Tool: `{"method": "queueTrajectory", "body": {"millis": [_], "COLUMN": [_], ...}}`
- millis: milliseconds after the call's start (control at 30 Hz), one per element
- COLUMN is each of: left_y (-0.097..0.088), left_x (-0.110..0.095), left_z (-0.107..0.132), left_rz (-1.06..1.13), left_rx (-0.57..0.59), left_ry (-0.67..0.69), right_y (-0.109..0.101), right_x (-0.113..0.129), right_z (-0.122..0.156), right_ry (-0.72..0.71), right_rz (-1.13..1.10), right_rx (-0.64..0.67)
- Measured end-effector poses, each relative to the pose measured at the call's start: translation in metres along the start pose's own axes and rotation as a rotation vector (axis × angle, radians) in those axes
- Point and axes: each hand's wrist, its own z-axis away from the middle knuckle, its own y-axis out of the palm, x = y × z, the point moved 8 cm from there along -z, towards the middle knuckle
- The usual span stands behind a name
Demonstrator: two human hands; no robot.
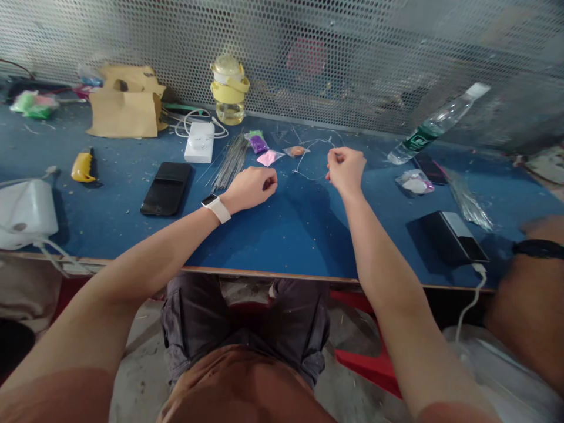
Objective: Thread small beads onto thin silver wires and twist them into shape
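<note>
My left hand [253, 187], with a white-banded watch [216, 208] on its wrist, is closed above the blue table. Its fingers curl inward, and anything between them is hidden. To its right, my right hand [347, 169] is raised with thumb and fingers pinched together. A thin, bent wire [304, 174] runs to its fingertips and loops back across the table. Beyond my left hand lie a bundle of thin wires [231, 161] and small bags: a purple one [258, 143], a pink one [269, 157] and an orange-brown one [297, 151].
A black phone [166, 188], white power bank [200, 142], yellow cutter [83, 167] and yellow-lidded bottle [230, 94] stand or lie left. At right are a tilted water bottle [438, 124], a dark device [456, 237] and another person's arm [531, 305]. Perforated metal [273, 59] backs the table.
</note>
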Motion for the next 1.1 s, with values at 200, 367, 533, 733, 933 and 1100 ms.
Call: {"method": "queueTrajectory", "body": {"millis": [200, 367, 533, 733, 933, 1100], "left_y": [-0.018, -0.008, 0.0, -0.008, -0.026, -0.042], "left_x": [0.015, 0.023, 0.015, 0.009, 0.002, -0.004], "left_z": [-0.003, -0.006, -0.003, -0.003, 0.001, 0.006], "left_rz": [0.306, 0.874, 1.15, 0.982, 0.685, 0.443], "left_rx": [-0.258, -0.176, -0.073, -0.192, -0.373, -0.457], "left_ry": [-0.133, -0.314, -0.412, -0.323, -0.18, -0.119], "right_y": [0.033, 0.051, 0.061, 0.061, 0.059, 0.058], "right_x": [0.04, 0.086, 0.106, 0.106, 0.103, 0.108], "right_z": [0.026, 0.06, 0.079, 0.079, 0.078, 0.081], "right_ry": [-0.06, -0.212, -0.198, -0.143, -0.12, -0.136], "right_rz": [-0.222, -0.122, -0.266, -0.404, -0.438, -0.416], "right_rx": [0.362, 0.487, 0.55, 0.439, 0.371, 0.373]}}
